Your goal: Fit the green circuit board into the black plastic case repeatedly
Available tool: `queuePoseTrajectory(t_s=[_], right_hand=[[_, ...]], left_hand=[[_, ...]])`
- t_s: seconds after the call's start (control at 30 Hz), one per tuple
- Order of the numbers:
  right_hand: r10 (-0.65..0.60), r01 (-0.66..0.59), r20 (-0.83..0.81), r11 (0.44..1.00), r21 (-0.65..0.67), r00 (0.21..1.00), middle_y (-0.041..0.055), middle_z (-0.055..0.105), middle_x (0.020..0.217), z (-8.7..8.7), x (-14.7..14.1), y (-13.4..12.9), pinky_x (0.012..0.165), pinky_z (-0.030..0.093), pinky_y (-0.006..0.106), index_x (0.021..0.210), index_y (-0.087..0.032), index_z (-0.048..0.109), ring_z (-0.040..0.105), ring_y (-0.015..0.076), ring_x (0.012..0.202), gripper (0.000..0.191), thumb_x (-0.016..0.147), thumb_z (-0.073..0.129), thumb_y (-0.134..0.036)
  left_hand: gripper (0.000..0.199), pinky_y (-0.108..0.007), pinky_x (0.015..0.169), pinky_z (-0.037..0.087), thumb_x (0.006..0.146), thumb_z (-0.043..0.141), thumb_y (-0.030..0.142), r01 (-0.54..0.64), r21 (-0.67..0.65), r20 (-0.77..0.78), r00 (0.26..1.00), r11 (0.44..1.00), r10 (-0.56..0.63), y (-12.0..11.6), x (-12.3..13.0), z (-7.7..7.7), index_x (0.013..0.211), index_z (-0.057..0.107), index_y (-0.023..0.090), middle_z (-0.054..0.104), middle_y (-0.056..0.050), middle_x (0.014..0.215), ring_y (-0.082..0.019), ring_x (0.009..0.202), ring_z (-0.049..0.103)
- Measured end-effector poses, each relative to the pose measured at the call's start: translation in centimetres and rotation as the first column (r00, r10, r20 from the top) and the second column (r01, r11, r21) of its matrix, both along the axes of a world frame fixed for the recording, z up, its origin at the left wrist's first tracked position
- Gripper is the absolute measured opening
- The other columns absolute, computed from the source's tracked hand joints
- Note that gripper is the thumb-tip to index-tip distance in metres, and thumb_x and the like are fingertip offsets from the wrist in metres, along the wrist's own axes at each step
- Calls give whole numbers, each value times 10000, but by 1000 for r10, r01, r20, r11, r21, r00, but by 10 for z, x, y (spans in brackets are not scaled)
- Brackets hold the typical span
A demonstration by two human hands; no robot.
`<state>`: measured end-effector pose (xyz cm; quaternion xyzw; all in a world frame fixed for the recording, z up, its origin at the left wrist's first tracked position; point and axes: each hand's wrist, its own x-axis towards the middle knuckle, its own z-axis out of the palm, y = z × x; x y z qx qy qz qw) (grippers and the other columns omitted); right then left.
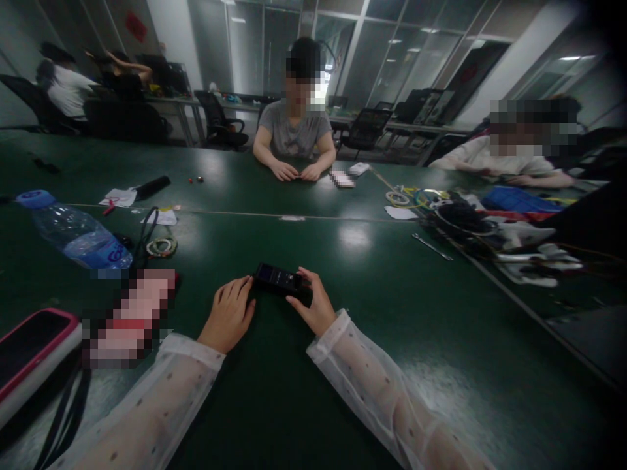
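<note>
A small black device (277, 278) with a dark screen and a few buttons lies on the green table (274, 405), between my hands. My right hand (315, 301) grips its right end between thumb and fingers. At the device's left end rests my left hand (230, 312), palm down, its fingers close together and their tips at the corner of the device. The undersides of the fingers are hidden. Sheer white dotted sleeves cover both of my forearms.
On the left are a water bottle (81, 232), a bracelet (161, 247), a pink-edged phone (36, 346) and a pixelated object (134, 316). A wrench (432, 247) and cluttered cables (465, 215) lie right. Across the table sits a person (296, 127); another (519, 156) sits at right.
</note>
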<state>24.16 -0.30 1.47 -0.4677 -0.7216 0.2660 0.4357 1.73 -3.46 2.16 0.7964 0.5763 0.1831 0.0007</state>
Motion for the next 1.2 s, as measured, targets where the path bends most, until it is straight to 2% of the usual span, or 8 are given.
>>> queuePoseTrajectory(t_s=[0.13, 0.27, 0.47, 0.93, 1.2], right_hand=[[17, -16, 21, 999, -30, 1000, 92, 506, 1275, -1, 2, 0, 1029, 424, 478, 1332, -251, 357, 504, 240, 1205, 621, 792, 662, -233], [1, 5, 56, 994, -107, 998, 77, 541, 1247, -4, 3, 1, 987, 457, 502, 1311, -268, 388, 551, 246, 1158, 579, 798, 656, -252], [-2, 12, 68, 989, -151, 998, 71, 558, 1228, -4, 4, 2, 968, 474, 510, 1276, -268, 405, 573, 247, 1136, 559, 784, 669, -245], [-6, 14, 65, 991, -130, 998, 69, 572, 1202, -8, 4, 4, 940, 488, 513, 1247, -264, 416, 584, 250, 1124, 533, 776, 667, -254], [-45, 43, -41, 998, -36, 998, 70, 596, 1129, -3, 2, 3, 941, 494, 483, 1222, -250, 430, 611, 242, 1058, 505, 777, 669, -260]], left_hand=[[420, -469, 1017, 357, 941, 372, 267, -1, 5, -5, 1000, 1000, 1, 0, 1, 1, 1344, 392, 153, 481, -122, 1353, -272, 1236, 432], [420, -471, 1017, 360, 940, 376, 270, -1, -10, 5, 1000, 1000, 1, 0, 0, 1, 1345, 392, 159, 481, -119, 1353, -268, 1237, 430], [423, -482, 1015, 360, 941, 372, 281, 3, -2, 21, 1000, 1000, -3, 1, 0, 0, 1347, 392, 165, 483, -123, 1350, -274, 1237, 430], [423, -483, 1011, 371, 941, 372, 282, 1, -10, 15, 1000, 1000, -1, 0, 0, 2, 1346, 399, 163, 486, -121, 1348, -271, 1238, 437], [408, -478, 1011, 364, 946, 369, 276, 7, 5, 22, 1000, 1000, -7, 0, -1, 0, 1342, 410, 191, 484, -112, 1347, -271, 1240, 428]])
